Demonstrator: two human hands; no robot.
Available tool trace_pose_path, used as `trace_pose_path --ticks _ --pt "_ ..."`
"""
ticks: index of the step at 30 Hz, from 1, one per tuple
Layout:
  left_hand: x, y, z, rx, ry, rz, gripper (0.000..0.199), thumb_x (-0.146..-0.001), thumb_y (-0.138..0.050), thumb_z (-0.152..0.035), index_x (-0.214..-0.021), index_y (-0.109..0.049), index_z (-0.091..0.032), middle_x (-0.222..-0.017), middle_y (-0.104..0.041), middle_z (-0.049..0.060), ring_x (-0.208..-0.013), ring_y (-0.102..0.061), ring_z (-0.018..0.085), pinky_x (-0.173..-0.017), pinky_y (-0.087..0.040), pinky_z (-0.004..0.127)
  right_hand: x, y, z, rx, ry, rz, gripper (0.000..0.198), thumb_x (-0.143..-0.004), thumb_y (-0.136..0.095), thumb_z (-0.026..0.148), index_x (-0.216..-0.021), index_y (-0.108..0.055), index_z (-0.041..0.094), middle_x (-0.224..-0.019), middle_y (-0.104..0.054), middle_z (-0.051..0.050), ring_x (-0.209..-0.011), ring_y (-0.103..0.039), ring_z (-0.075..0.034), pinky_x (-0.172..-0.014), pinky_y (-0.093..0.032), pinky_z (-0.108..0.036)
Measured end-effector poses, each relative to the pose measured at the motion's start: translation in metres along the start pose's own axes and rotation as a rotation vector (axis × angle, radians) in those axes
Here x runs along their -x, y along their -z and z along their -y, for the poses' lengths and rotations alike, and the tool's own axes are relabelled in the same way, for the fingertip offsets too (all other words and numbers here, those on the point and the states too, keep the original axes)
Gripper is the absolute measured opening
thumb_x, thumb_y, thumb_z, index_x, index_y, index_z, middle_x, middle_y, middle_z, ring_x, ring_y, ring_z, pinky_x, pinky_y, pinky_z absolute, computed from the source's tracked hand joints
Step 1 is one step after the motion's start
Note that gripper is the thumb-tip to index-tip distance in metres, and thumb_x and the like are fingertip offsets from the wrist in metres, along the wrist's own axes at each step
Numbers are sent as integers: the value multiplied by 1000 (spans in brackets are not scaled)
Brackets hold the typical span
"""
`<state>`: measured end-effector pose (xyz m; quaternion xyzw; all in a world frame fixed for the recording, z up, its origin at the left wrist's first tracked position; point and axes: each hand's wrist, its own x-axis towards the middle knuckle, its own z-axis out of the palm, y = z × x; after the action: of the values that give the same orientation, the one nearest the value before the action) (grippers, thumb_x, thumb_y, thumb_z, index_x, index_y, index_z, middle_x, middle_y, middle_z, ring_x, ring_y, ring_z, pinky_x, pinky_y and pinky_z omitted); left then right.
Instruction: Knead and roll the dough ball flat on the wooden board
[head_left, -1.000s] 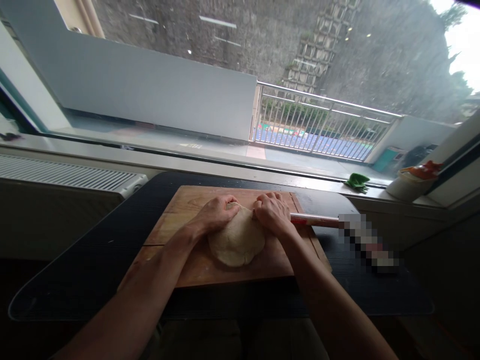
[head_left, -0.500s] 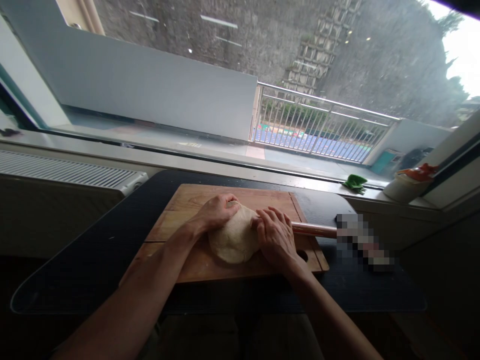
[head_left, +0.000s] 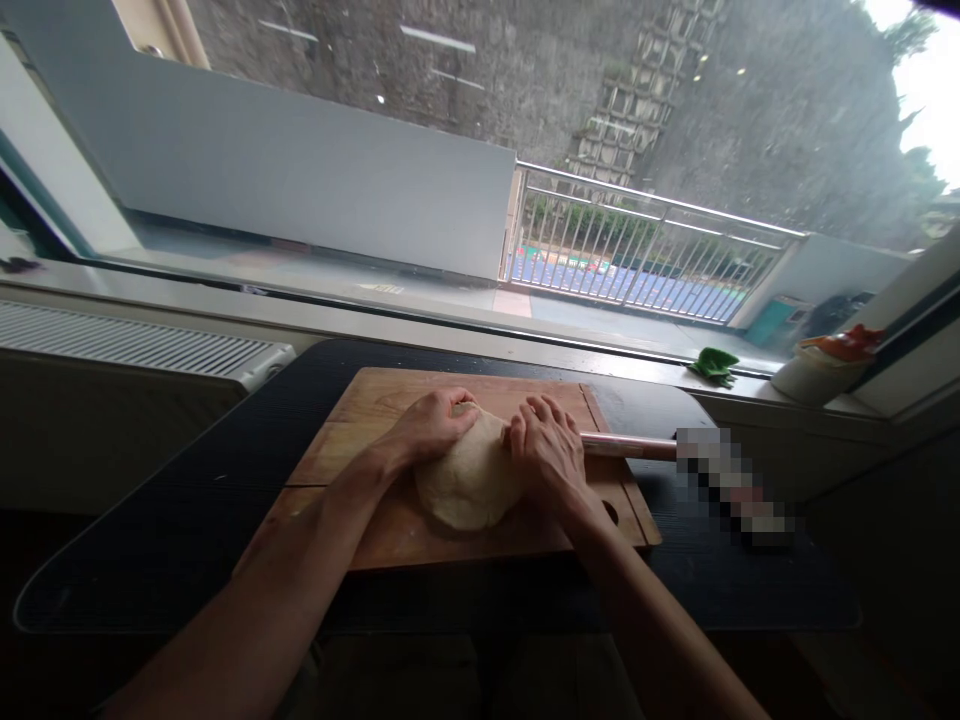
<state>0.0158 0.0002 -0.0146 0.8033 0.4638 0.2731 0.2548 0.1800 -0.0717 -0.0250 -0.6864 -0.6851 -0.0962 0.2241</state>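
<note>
A flattened round of pale dough (head_left: 469, 480) lies on a wooden cutting board (head_left: 360, 415) in the middle of the dark table. My left hand (head_left: 433, 420) grips the dough's far left edge, its fingers curled and pressed together. Over the near end of a wooden rolling pin (head_left: 630, 446) my right hand (head_left: 547, 450) is bent, with the fingers wrapped across it. The pin's tip rests at the dough's right edge, and its shaft runs out to the right past the board. Part of the pin is hidden under my right palm.
A blurred-out patch (head_left: 731, 485) covers something at the pin's far end on the dark table (head_left: 187, 500). Along the windowsill are a green cloth (head_left: 714, 365) and a pale pot (head_left: 814, 372) with something orange on top. A radiator (head_left: 142, 345) stands at the left.
My right hand and the rolling pin have shifted slightly away from me, toward the window. My left hand stays in nearly the same place on the dough.
</note>
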Motion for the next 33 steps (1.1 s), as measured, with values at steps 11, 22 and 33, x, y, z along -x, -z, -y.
trace_pose_path --ticks 11,22,33 --pt "-1 0 1 -16 7 -3 32 -74 -43 -39 -87 -63 -18 -83 -66 3 -77 -58 18 -67 -41 25 4 1 -5 -3 5 54 42 -91 -25 34 -121 -48 15 -132 -42 -9 -125 -29 -21 -102 -18 -38" --pt "0 0 1 10 7 -5 32 -73 -43 -38 -87 -63 -18 -84 -66 3 -77 -58 18 -69 -42 25 7 3 -1 -12 29 46 39 -92 -23 33 -120 -48 20 -128 -46 -6 -122 -33 -20 -101 -20 -37" --pt "-2 4 3 214 73 49 28 -69 -48 -36 -81 -64 -17 -74 -64 1 -67 -56 14 -57 -41 22 -11 -2 -10 -5 51 92 41 -92 -24 40 -114 -53 20 -133 -39 -7 -121 -32 -22 -99 -22 -39"
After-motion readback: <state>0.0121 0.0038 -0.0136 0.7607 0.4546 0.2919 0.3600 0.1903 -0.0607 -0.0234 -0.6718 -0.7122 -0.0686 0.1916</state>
